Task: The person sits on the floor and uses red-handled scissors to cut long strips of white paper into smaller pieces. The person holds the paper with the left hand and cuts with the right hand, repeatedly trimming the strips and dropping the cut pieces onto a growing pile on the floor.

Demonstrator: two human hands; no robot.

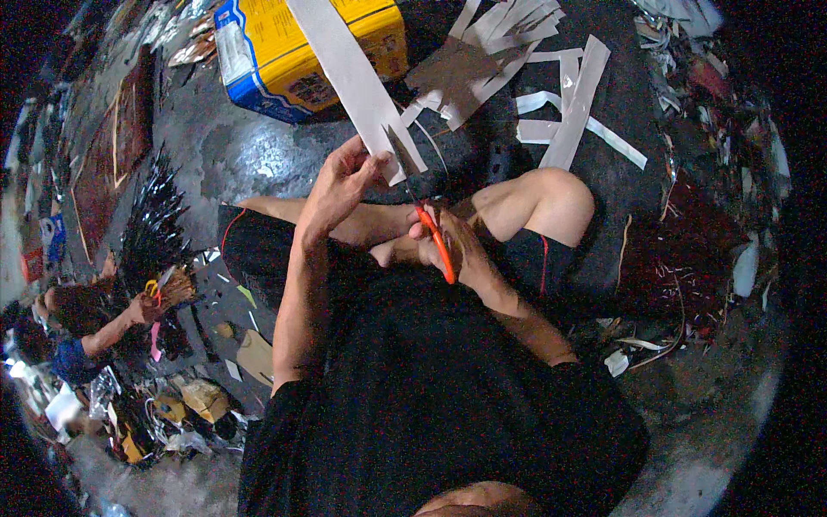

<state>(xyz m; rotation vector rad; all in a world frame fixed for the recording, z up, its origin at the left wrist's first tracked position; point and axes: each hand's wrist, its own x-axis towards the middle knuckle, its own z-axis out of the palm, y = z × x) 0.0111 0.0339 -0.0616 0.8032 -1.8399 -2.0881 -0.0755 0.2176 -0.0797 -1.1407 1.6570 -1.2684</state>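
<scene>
My left hand (337, 186) pinches a long pale strip (343, 73), paper-like or thin sheet, near its lower end. The strip runs up and away over a yellow and blue box. My right hand (468, 250) is closed round the orange handles of a pair of scissors (438, 245), below and right of my left hand. The blades reach up into the strip's lower end, where a lengthwise slit parts a narrow piece on the right side. Part of the blades is hard to make out against the dark background.
The yellow and blue box (258, 65) stands ahead on the dark floor. Cut pale strips (579, 108) and a larger fringed sheet (469, 82) lie right of it. Scraps line both sides. At left, another person's hand (142, 310) is beside yellow-handled scissors (152, 289).
</scene>
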